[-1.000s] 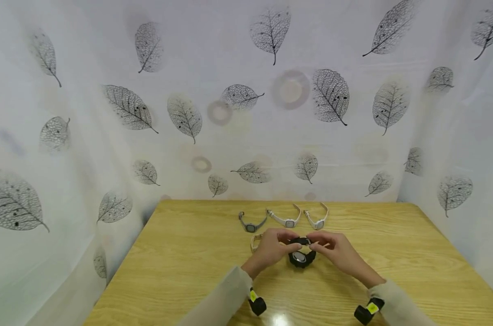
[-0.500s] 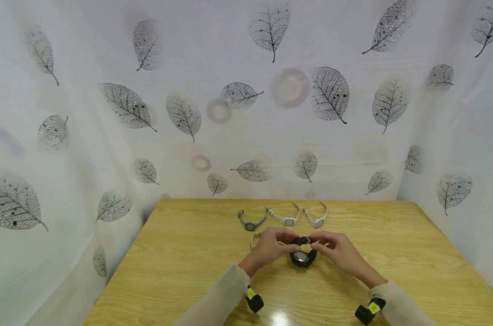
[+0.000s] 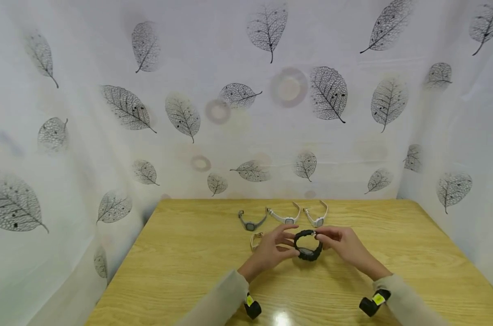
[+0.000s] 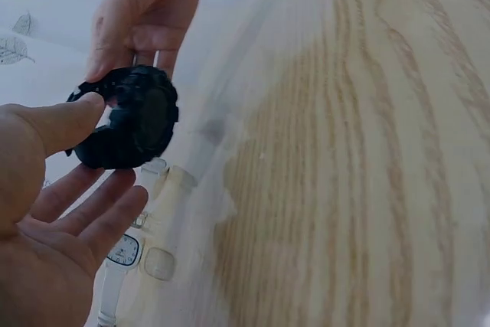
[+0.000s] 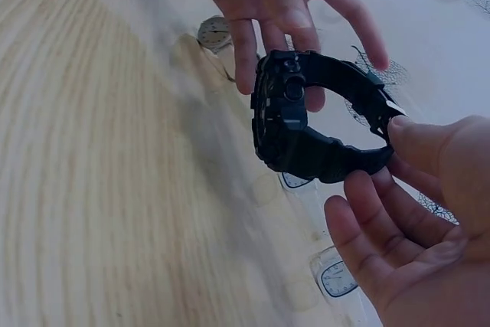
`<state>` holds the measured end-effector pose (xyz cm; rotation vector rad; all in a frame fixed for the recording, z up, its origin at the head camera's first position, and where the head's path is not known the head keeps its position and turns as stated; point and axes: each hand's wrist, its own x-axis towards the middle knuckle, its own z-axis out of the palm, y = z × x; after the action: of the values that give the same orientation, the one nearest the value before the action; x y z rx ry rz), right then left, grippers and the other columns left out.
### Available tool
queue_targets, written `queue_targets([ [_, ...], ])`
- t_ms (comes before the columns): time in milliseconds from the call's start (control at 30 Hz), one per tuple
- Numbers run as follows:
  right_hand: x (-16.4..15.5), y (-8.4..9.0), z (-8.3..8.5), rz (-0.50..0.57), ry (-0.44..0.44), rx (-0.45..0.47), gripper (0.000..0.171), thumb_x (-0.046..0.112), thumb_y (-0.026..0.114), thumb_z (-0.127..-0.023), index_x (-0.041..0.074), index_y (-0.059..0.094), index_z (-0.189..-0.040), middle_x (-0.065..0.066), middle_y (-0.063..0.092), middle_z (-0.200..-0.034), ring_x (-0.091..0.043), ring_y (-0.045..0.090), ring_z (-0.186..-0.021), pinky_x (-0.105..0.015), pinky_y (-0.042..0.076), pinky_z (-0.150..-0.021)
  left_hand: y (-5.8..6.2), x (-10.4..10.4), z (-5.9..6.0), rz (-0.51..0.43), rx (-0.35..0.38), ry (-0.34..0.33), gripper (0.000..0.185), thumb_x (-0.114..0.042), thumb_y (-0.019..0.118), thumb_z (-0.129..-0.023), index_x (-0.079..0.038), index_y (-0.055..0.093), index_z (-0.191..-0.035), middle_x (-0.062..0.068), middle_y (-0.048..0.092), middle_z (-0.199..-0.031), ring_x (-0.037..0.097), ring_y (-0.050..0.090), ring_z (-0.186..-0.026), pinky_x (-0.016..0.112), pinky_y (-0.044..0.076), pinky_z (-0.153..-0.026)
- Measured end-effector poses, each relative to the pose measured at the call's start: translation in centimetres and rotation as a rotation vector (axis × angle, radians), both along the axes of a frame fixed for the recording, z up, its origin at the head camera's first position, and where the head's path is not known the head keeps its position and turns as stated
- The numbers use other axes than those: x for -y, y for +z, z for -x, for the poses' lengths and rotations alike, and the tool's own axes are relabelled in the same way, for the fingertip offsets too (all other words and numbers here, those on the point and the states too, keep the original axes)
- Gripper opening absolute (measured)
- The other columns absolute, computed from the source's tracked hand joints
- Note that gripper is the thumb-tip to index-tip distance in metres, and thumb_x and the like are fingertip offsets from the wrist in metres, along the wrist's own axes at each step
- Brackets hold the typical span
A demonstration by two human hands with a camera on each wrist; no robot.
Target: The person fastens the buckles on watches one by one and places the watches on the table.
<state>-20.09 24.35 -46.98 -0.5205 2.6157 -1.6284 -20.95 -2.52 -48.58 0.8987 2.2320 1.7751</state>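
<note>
A bulky black wristwatch [image 3: 308,254], its strap forming a loop, is held up between both hands. My right hand [image 3: 344,244] pinches the strap near its buckle, thumb on top and fingers beneath, as the right wrist view shows. On the other side, my left hand [image 3: 271,248] holds the watch at its left edge, thumb toward me and middle fingers behind, the index finger stretched out. The left wrist view shows the dark watch case [image 4: 153,116] with the dial turned aside. Behind the left hand lies a watch with a pale gold band [image 3: 254,241], partly hidden.
Toward the back of the wooden table [image 3: 181,267] lie a grey watch [image 3: 250,226] and two white-strapped watches, one [image 3: 289,221] in the middle and one [image 3: 319,222] to the right. A leaf-patterned curtain [image 3: 238,136] hangs behind the table and at its sides.
The black watch has been lifted and tilted up, slightly to the right, so its loop faces me. The left fingers have spread, moving from the strap top to its left side.
</note>
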Motion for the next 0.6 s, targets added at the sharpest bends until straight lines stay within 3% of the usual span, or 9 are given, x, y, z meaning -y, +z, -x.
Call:
queue_targets([
  [200,-0.33,0.67,0.59,0.048,0.003,0.080,0.038,0.022,0.066,-0.103,-0.005,0.067,-0.129,-0.024,0.072,-0.113,-0.019,0.072,-0.086,-0.037,0.061,-0.080,-0.44,-0.41,-0.36,-0.043,-0.064,-0.038,0.061,-0.003,0.078,-0.091,-0.017,0.055,-0.145,0.027,0.061,-0.135,0.016,0.070,-0.107,0.028,0.058,-0.089],
  [400,-0.24,0.53,1.00,0.063,0.037,0.109,0.039,0.021,0.065,-0.103,-0.009,0.066,-0.128,-0.027,0.071,-0.116,-0.020,0.073,-0.088,-0.033,0.062,-0.079,-0.64,-0.56,-0.41,-0.044,-0.082,0.014,0.050,-0.002,0.078,-0.091,-0.007,0.062,-0.138,0.023,0.064,-0.132,0.013,0.071,-0.101,0.024,0.059,-0.085],
  [500,-0.18,0.47,1.06,0.056,0.037,0.111,0.041,0.022,0.064,-0.104,-0.008,0.064,-0.131,-0.026,0.071,-0.117,-0.020,0.073,-0.089,-0.033,0.062,-0.078,-0.63,-0.58,-0.40,-0.050,-0.067,0.040,0.050,-0.003,0.079,-0.090,-0.007,0.063,-0.137,0.023,0.065,-0.130,0.013,0.072,-0.100,0.024,0.059,-0.084],
  [600,-0.13,0.53,0.89,0.052,0.041,0.101,0.043,0.025,0.064,-0.104,-0.005,0.062,-0.136,-0.025,0.069,-0.122,-0.022,0.072,-0.093,-0.035,0.062,-0.079,-0.72,-0.56,-0.28,-0.076,-0.004,0.066,0.050,-0.006,0.080,-0.090,-0.012,0.065,-0.137,0.022,0.067,-0.128,0.013,0.072,-0.098,0.025,0.059,-0.083],
])
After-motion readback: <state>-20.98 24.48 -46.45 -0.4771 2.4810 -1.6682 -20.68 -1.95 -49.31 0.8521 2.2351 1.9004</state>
